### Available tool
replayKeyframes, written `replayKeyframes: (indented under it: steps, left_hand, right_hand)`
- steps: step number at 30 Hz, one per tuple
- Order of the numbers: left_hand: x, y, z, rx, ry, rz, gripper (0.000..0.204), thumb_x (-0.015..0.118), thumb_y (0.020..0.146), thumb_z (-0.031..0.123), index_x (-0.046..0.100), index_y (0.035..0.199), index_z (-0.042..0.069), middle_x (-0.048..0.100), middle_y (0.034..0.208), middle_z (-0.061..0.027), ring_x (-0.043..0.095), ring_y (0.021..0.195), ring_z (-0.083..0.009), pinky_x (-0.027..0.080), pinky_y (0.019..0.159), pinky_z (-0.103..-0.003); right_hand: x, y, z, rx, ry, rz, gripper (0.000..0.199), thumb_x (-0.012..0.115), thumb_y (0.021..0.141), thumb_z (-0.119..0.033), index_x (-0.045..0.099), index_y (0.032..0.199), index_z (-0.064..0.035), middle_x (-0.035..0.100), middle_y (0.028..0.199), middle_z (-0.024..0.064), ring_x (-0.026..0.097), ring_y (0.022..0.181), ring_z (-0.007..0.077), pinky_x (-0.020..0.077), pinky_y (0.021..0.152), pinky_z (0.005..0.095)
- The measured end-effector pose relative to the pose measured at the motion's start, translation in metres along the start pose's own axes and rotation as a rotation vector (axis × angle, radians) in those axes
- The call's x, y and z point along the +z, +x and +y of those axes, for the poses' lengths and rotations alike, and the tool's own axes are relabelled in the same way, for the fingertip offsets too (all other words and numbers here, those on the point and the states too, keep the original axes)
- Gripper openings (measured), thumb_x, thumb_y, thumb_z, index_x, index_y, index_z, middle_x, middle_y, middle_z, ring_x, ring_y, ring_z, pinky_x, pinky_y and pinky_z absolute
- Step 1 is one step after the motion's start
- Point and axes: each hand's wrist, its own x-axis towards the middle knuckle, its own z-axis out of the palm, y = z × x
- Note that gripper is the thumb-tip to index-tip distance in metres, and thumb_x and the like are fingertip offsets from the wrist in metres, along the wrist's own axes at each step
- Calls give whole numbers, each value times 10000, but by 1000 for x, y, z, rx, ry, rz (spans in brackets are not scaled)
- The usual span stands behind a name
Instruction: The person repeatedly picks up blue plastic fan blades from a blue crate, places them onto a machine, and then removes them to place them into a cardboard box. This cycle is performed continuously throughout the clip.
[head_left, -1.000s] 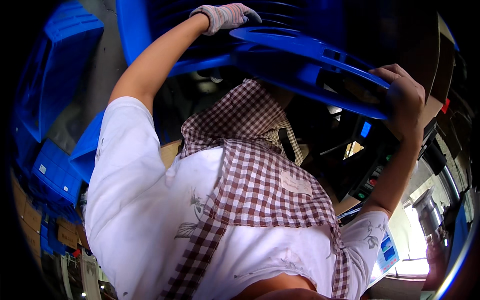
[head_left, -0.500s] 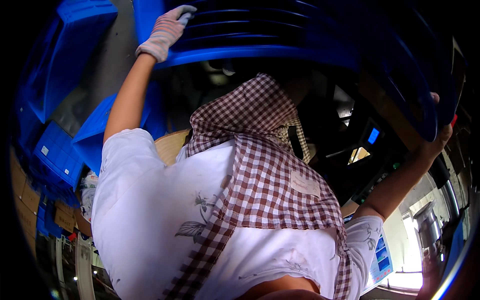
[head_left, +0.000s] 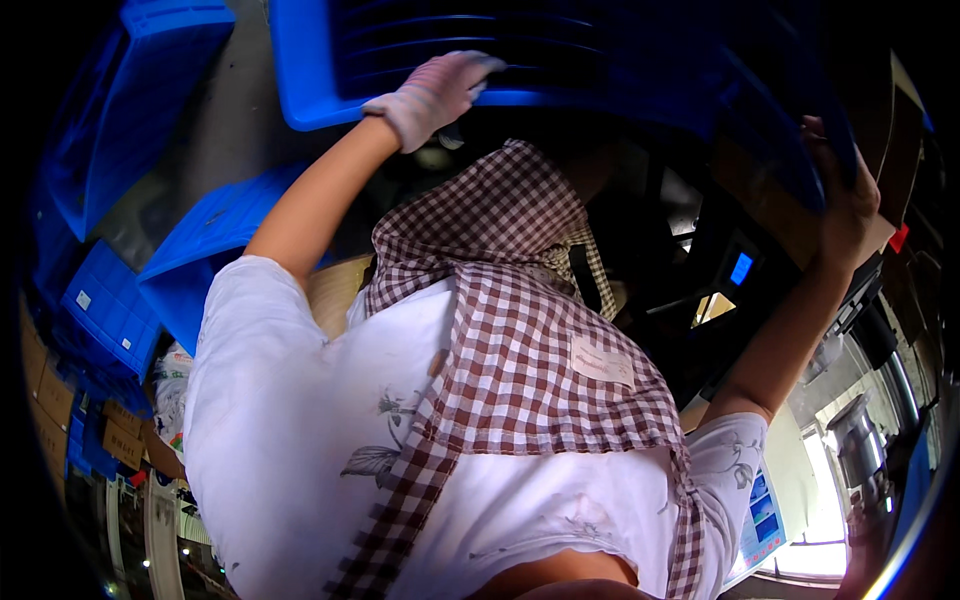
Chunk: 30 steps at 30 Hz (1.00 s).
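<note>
My left hand (head_left: 435,98), in a striped knit glove, is over the near rim of a large blue plastic crate (head_left: 310,100). Its fingertips point right and are smeared by motion, so whether they grip anything is unclear. At the far right my bare right hand (head_left: 850,205) holds the edge of a dark blue plastic piece (head_left: 790,150), fingers on one side and thumb on the other. Shadow hides most of that piece, including whether it joins the crate. Dark ridges or slots run across the crate's interior.
Blue crates (head_left: 115,120) stand on the left, another blue bin (head_left: 205,230) beside my left arm. Cardboard boxes (head_left: 125,435) are stacked lower left. A small lit blue screen (head_left: 741,267) sits inside my right arm. Cardboard (head_left: 900,140) rises beyond my right hand.
My left hand has swept right and nearer from the crate's left side. My right hand has shifted left and away with the dark blue piece, which now shows a narrower side.
</note>
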Motion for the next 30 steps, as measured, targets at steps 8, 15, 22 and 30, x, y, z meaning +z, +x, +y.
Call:
replayKeyframes:
  steps: [8, 15, 22, 30]
  left_hand:
    - [50, 111, 33, -181, 585, -574, 396, 548, 899, 38, 558, 1287, 121, 645, 1144, -128, 634, 1082, -292, 540, 870, -373]
    - [59, 132, 61, -6, 591, -476, 358, 516, 953, 153, 556, 1308, 132, 596, 1308, -61, 575, 1201, -217, 487, 958, -336]
    - [25, 89, 30, -137, 453, -286, 421, 590, 904, 64, 516, 1314, 125, 583, 1200, -105, 615, 1090, -269, 495, 956, -360]
    - [17, 86, 49, 77, 492, -155, 194, 590, 867, 61, 692, 1032, 70, 696, 1007, -158, 679, 961, -300, 552, 820, -390]
  right_hand:
    - [-13, -11, -3, -210, 160, 157, 226, 576, 916, 14, 661, 1125, 26, 674, 1098, 179, 655, 1012, 248, 531, 893, 344]
    - [-24, -21, -5, -354, 121, 42, 233, 580, 909, 17, 652, 1129, 41, 674, 1083, 202, 670, 966, 262, 538, 878, 370]
    - [-27, -38, -11, -192, 363, 98, 237, 559, 922, 10, 643, 1142, 44, 674, 1082, 209, 678, 956, 255, 556, 855, 358]
    - [13, 4, -32, -156, 228, -79, 212, 583, 915, 1, 663, 1109, 30, 689, 1072, 139, 661, 886, 161, 516, 797, 255]
